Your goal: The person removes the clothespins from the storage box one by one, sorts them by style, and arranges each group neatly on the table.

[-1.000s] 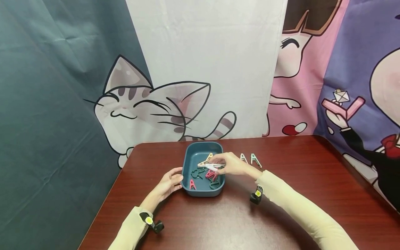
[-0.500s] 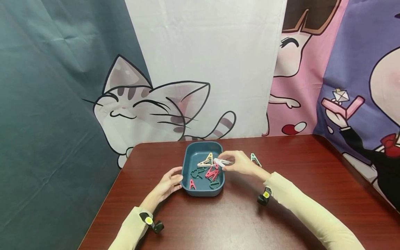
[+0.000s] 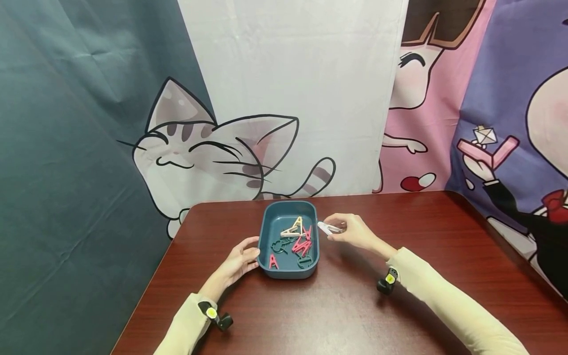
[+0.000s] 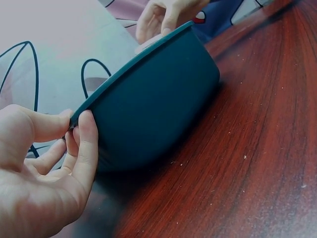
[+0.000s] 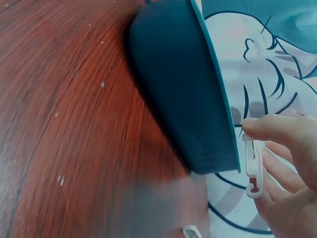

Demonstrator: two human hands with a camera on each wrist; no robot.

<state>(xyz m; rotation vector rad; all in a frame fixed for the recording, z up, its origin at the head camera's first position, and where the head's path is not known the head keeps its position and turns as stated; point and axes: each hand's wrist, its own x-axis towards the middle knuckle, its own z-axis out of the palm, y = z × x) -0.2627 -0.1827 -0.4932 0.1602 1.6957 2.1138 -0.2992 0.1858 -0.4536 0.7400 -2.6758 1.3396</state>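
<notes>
A dark blue plastic bin (image 3: 288, 274) stands on the table. My left hand (image 3: 239, 260) pinches its left rim, thumb on the rim and fingers against the outer wall, as the left wrist view shows. Just beyond the right rim, my right hand (image 3: 353, 231) pinches a white clothespin (image 3: 328, 228) between thumb and fingers; the right wrist view shows the clothespin (image 5: 254, 168) above table height. Inside the bin lie cream clothespins (image 3: 290, 233), several pink clothespins (image 3: 273, 262) and dark green clips with rounded outlines (image 3: 279, 246).
The reddish-brown wooden table (image 3: 284, 320) runs back to a printed cloth backdrop (image 3: 284, 88). Low in the right wrist view, a small pale piece (image 5: 191, 231) lies on the table near the bin; the right hand hides that area in the head view.
My right hand has moved right with the white clothespin, from over the bin to outside its right rim. It now covers the pale clothespins on the table. The left hand has stayed still.
</notes>
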